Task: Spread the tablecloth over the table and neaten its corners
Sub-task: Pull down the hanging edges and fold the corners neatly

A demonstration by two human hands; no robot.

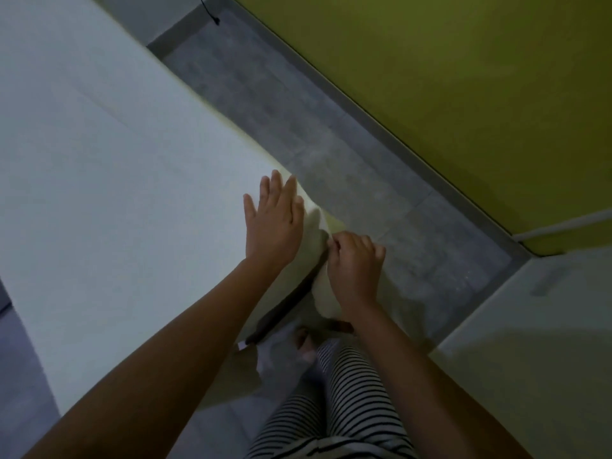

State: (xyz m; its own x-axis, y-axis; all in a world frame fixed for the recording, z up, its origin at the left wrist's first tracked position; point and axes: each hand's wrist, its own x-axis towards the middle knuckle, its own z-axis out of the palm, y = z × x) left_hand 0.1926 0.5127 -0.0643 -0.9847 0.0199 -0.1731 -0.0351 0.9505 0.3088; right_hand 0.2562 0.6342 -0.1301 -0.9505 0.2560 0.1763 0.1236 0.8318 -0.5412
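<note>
At the table's near right corner, my left hand lies flat and open on the white tablecloth, fingers spread. My right hand pinches the cloth's hanging corner just below the edge. Cloth covers the tabletop; a dark table edge shows underneath.

Table's pretty much buried under the tablecloth, which gets cropped at the left edge; right hand fingertips are curled out of sight.
</note>
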